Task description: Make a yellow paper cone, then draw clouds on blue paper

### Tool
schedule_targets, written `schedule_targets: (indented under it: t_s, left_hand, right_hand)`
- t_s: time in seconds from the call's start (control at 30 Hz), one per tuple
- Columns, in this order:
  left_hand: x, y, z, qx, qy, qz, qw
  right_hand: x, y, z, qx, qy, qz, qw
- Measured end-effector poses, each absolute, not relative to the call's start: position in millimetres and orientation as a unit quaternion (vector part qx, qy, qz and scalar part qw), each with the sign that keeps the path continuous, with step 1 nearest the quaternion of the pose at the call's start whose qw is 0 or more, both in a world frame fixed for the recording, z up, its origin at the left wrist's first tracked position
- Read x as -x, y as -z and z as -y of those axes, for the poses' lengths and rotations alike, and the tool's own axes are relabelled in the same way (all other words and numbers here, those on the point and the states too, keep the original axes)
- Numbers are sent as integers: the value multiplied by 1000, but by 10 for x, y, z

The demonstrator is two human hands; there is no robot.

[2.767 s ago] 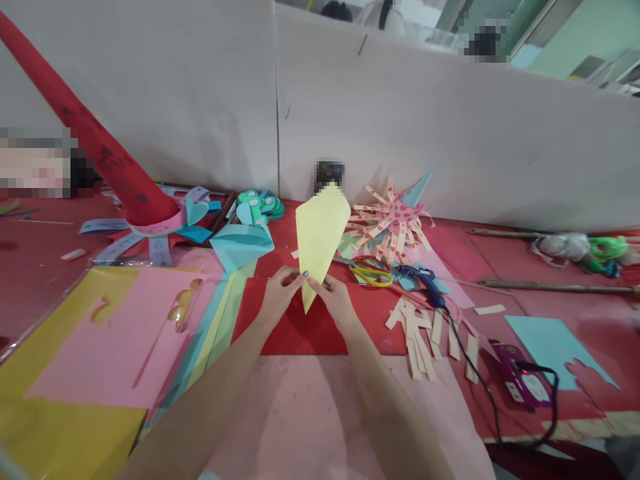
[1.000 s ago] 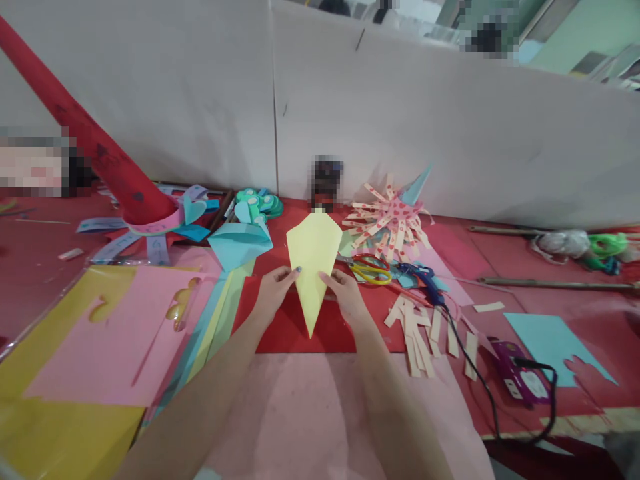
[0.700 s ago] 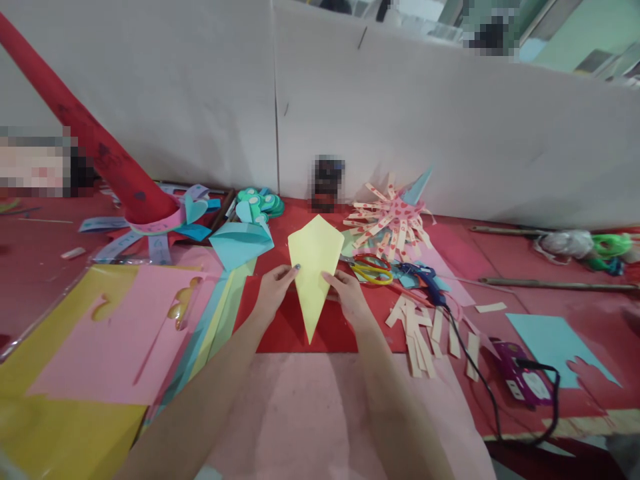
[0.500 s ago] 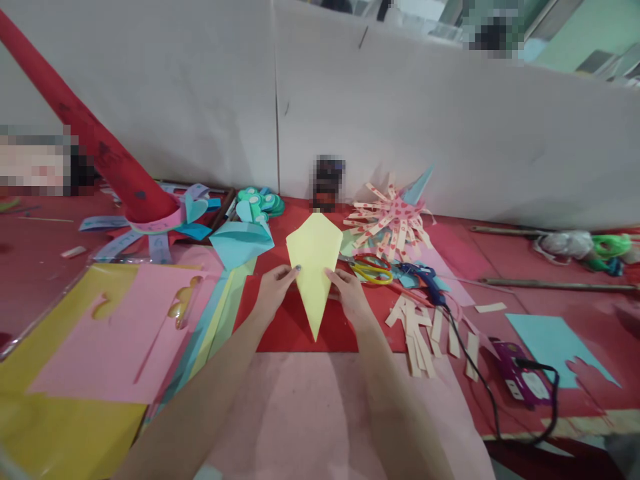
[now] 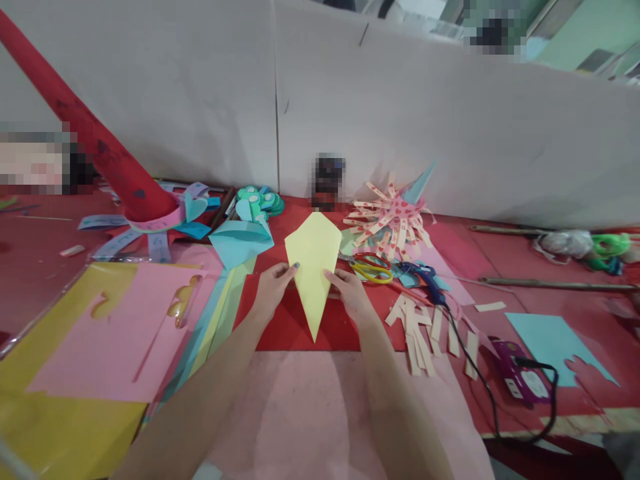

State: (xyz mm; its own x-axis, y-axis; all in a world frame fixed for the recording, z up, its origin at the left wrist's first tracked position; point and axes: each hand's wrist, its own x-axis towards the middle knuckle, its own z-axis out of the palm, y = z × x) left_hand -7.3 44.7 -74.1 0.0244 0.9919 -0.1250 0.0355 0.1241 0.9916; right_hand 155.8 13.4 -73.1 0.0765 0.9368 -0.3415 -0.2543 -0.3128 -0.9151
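Paper [image 5: 314, 270] between left hand [image 5: 271, 289], right hand [image 5: 349, 292].

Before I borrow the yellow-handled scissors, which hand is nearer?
Right hand, just short and left of the scissors; the left hand farther left, across the held yellow paper.

Two bare forearms [image 5: 220, 383], slender and tapering, bare hands [image 5: 273, 289]; dark bluish left thumbnail [image 5: 297, 265]
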Motion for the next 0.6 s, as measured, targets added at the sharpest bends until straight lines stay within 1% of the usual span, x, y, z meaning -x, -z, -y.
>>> schedule_targets:
  t_s: [0.13, 0.4, 0.6]
  left_hand:
    - [74, 753, -443, -463, -453, -521, 557]
    - [71, 738, -441, -451, -450, -508, 580]
    - [64, 720, -448, -484, -441, -530, 539]
  right_hand:
    - [-1554, 720, -137, 546, -601, 308, 496]
    - [-1542, 747, -144, 554, -593, 299, 501]
    - [-1521, 760, -151, 563, -582, 301, 504]
